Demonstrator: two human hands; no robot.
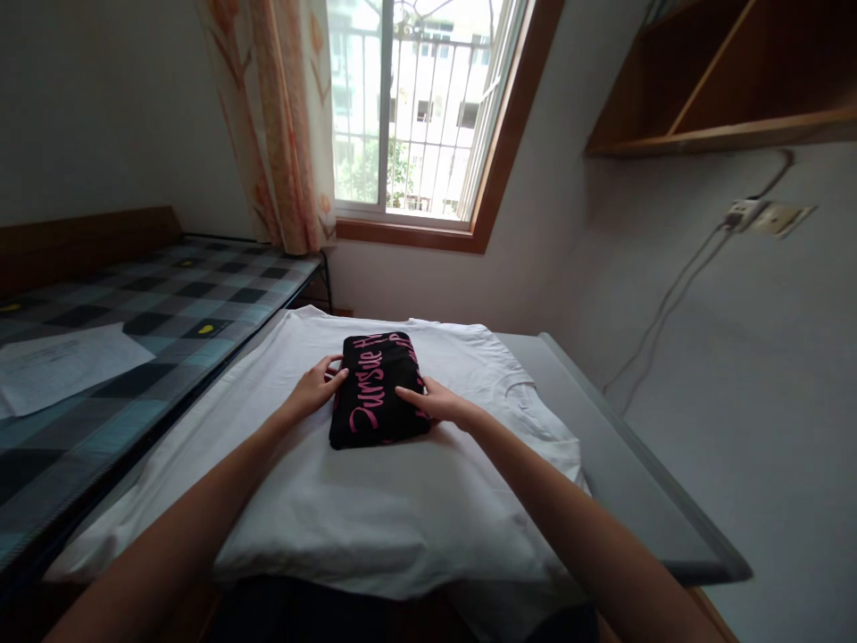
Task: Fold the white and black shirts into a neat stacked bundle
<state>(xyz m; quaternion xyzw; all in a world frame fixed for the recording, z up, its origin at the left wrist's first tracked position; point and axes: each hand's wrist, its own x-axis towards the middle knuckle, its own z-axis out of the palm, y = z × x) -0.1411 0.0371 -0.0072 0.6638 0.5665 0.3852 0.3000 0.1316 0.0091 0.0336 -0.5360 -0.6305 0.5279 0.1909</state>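
Observation:
A compact, folded black garment [385,393] with pink lettering lies on a white T-shirt [375,509] spread over the table. My left hand [318,384] grips its left edge, the thumb on top and the other fingers at the side. On the opposite edge, my right hand [438,400] has its thumb pressed on the cloth while its fingers go down the side and partly underneath, mostly out of sight. Whether the bundle is lifted or rests on the T-shirt, I cannot tell.
The grey table [603,420] shows to the right of the T-shirt. At left stands a bed with a checked mattress [220,295] and a sheet of paper [73,362] on it. A power cable [662,308] hangs from a wall socket [769,217]. Behind are a curtain [281,125] and a barred window [428,116].

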